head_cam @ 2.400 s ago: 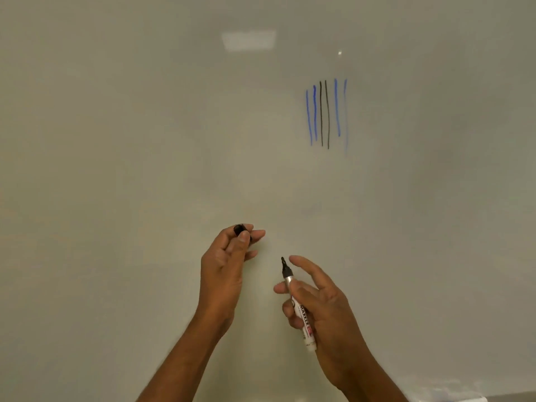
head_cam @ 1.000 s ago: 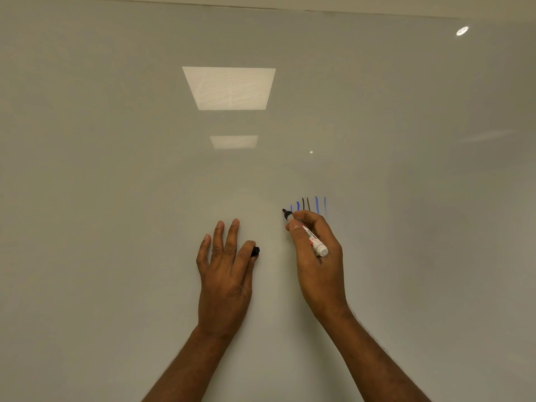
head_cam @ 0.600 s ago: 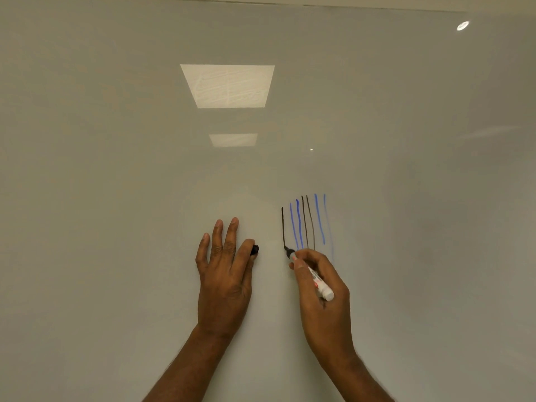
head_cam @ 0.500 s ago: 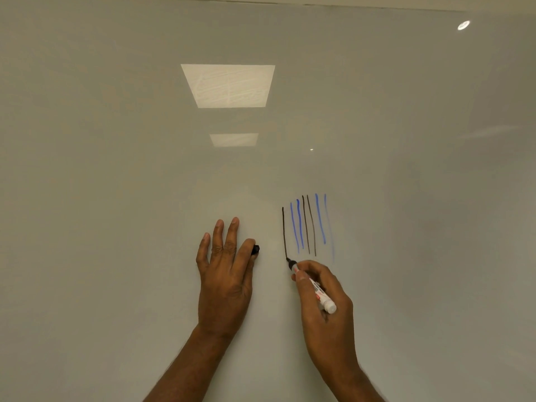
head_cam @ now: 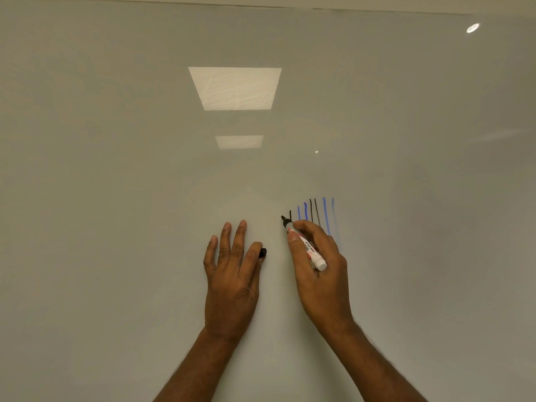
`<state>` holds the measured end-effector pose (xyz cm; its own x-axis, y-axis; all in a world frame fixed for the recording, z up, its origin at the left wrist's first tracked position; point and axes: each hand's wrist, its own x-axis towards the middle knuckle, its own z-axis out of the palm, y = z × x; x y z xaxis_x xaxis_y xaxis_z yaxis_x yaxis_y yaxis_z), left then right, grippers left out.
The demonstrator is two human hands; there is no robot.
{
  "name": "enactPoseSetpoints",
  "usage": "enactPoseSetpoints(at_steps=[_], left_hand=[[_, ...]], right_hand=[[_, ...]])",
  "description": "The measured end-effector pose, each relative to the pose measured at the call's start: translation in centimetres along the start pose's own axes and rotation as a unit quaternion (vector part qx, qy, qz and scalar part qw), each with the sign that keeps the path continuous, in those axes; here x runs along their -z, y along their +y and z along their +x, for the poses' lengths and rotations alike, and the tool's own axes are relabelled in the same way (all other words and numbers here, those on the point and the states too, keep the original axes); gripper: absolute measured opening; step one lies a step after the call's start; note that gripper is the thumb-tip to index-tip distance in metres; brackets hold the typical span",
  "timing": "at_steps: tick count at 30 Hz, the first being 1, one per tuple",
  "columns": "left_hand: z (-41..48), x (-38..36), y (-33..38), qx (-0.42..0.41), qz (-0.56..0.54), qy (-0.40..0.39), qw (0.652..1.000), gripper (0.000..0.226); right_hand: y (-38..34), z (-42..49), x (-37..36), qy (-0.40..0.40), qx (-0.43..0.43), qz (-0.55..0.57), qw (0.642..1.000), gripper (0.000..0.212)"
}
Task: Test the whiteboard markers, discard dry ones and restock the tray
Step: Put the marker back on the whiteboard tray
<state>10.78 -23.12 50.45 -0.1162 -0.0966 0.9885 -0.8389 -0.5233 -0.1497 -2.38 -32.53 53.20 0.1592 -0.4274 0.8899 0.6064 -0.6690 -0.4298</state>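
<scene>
One view only is given, taken from the head. It is faced squarely at the whiteboard [head_cam: 116, 198] from close by, its top edge caught at the frame's top; the left hand [head_cam: 232, 274] and right hand [head_cam: 322, 277] are framed low, centre.

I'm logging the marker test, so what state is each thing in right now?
Glossy whiteboard: bears blue and black vertical strokes.
White-barrelled black marker: uncapped, gripped by right hand, tip at the whiteboard.
Black cap: off the marker, pinched by left hand.
Left hand: fingers flat on the whiteboard.
</scene>
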Motion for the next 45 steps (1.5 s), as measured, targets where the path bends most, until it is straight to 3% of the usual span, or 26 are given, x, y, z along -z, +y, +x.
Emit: enactPoseSetpoints(at_steps=[7, 10, 12, 13, 14, 16, 17, 20, 24, 26, 28, 31, 33, 35, 37, 40, 45], left_hand=[[-0.2, -0.1, -0.1, 0.002, -0.001, -0.003, 1.0, 0.024], [-0.2, -0.2, -0.1, -0.004, 0.003, 0.003, 1.0, 0.025], [-0.2, -0.2, -0.1, -0.004, 0.005, 0.005, 1.0, 0.026], [-0.2, -0.2, -0.1, -0.003, 0.005, 0.005, 1.0, 0.026], [-0.2, -0.2, -0.1, -0.002, 0.004, 0.006, 1.0, 0.027], [-0.1, -0.2, -0.1, -0.002, -0.001, 0.006, 1.0, 0.028], [0.0, -0.1, -0.1, 0.001, -0.008, 0.005, 1.0, 0.028], [0.1, 0.3, -0.1, 0.024, -0.061, -0.006, 0.998, 0.026], [-1.0, 2.1, 1.3, 0.069, -0.148, 0.008, 0.987, 0.033], [-1.6, 3.7, 2.9, 0.145, -0.197, 0.016, 0.97, 0.034], [-1.4, 5.9, 5.0, 0.267, -0.281, 0.021, 0.921, 0.033], [-0.5, 8.4, 6.8, 0.41, -0.414, 0.02, 0.812, 0.024], [-0.1, 9.3, 6.9, 0.466, -0.494, 0.005, 0.734, 0.025], [0.1, 9.9, 6.6, 0.505, -0.59, 0.008, 0.63, 0.026], [0.2, 10.6, 6.4, 0.532, -0.644, 0.018, 0.55, 0.024], [0.1, 11.2, 6.5, 0.54, -0.679, 0.014, 0.497, 0.03], [-0.4, 12.2, 7.4, 0.545, -0.691, -0.019, 0.475, 0.034]], right_hand=[[3.1, -4.8, 0.9, 0.015, -0.056, -0.018, 0.998, 0.031], [6.1, -6.4, 1.1, 0.017, -0.107, -0.022, 0.994, 0.02], [6.8, -6.6, 1.3, 0.01, -0.157, -0.01, 0.988, 0.045], [5.9, -6.7, 1.8, -0.008, -0.147, -0.007, 0.989, 0.041], [5.6, -6.7, 1.9, -0.01, -0.133, 0.001, 0.991, 0.023], [4.4, -6.5, 2.5, 0.02, -0.132, -0.006, 0.991, 0.062], [3.4, -6.5, 2.7, 0.012, -0.125, 0.018, 0.992, 0.064], [0.9, -6.8, 3.2, 0.002, -0.102, 0.041, 0.994, 0.028], [-0.5, -7.5, 4.0, -0.024, -0.111, 0.069, 0.991, 0.03], [-1.0, -8.0, 4.1, -0.033, -0.116, 0.083, 0.989, 0.03], [-1.6, -8.6, 4.1, -0.051, -0.122, 0.096, 0.987, 0.031], [-2.7, -9.4, 3.8, -0.069, -0.121, 0.111, 0.984, 0.049], [-3.8, -9.8, 3.6, -0.084, -0.122, 0.113, 0.982, 0.055], [-4.7, -10.1, 3.4, -0.093, -0.113, 0.118, 0.982, 0.045], [-5.3, -10.3, 3.2, -0.103, -0.11, 0.124, 0.981, 0.04], [-5.6, -10.6, 2.7, -0.115, -0.119, 0.132, 0.977, 0.041], [-6.0, -11.1, 2.5, -0.127, -0.111, 0.153, 0.974, 0.039]])
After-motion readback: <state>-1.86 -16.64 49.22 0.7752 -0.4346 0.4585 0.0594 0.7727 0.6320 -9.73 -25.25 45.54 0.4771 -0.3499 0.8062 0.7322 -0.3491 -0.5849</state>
